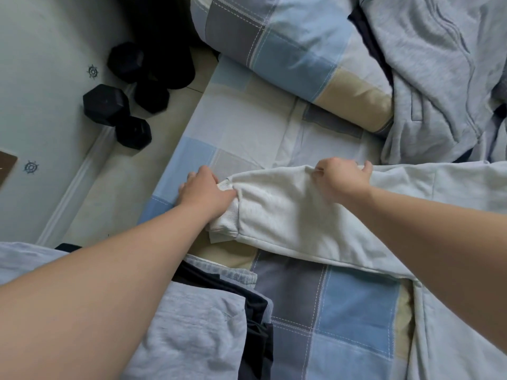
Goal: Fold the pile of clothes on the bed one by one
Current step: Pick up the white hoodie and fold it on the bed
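the white sweatshirt is spread over the middle of the bed, w/ its body running off toward the right side of the view. one sleeve is stretched out toward the bed's left edge, and its ribbed cuff lies just inside that edge. the cuff is gripped by the left hand, thumb curled onto the rib. how the other fingers lie on the far side can't be told for sure. the sleeve's far edge is pinched by the right hand, fingers curled tight on the fabric.

step in hand, as judged: the sleeve is being pulled flat before it's folded in over the body. to do it well, light tension should be held between both grips so wrinkles are drawn out. the cuff should then be carried across in one sweep and laid square on the body, w/ seams lined up and no fabric bunched under.

the sleeve's long axis runs approx across the bed, cuff end pointing to the left edge and slightly toward the person.

a stack of folded clothes sits at the near-left corner. a checked pillow and a heap of grey clothes lie at the far side. black dumbbells stand on the floor beyond the left edge.
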### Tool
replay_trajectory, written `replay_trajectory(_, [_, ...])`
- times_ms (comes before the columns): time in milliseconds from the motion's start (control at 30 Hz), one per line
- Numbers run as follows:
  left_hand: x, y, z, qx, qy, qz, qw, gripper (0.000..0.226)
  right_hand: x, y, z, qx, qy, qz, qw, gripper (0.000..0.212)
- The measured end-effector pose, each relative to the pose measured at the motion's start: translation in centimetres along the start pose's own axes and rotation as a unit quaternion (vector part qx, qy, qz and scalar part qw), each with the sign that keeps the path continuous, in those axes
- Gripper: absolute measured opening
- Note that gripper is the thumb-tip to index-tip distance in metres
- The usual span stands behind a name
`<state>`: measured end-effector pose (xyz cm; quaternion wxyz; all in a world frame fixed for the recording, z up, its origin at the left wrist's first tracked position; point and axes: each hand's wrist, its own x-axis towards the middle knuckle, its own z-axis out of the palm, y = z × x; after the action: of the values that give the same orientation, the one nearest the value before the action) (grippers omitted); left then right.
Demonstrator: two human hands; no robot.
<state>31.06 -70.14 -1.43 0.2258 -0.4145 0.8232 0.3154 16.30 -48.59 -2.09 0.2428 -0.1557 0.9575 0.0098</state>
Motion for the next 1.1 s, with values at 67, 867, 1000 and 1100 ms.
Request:
replay_trajectory(67, [-0.4,0.4,0.2,-0.092,-0.050,-0.025,0.994,0.073,-0.3,-0.9,0.0,0.028,-0.028,0.022,0.999,0.022])
replay_trajectory(867, [-14.3,10.6,-3.3,-0.359,-0.104,0.076,0.925,0.026,-15.3,1.8,-9.6,0.704,-0.195,0.029,0.682,0.059])
replay_trajectory(1000, [-21.7,18.4,0.0,-0.368,-0.182,0.126,0.903,0.010,-19.0,10.4,-13.2,0.771,-0.194,0.049,0.605,0.072])
replay_trajectory(1100, [-26.6,24.1,5.1,-0.359,-0.196,0.144,0.901,0.003,-21.4,18.7,-14.4,0.797,-0.180,0.070,0.573,0.075])
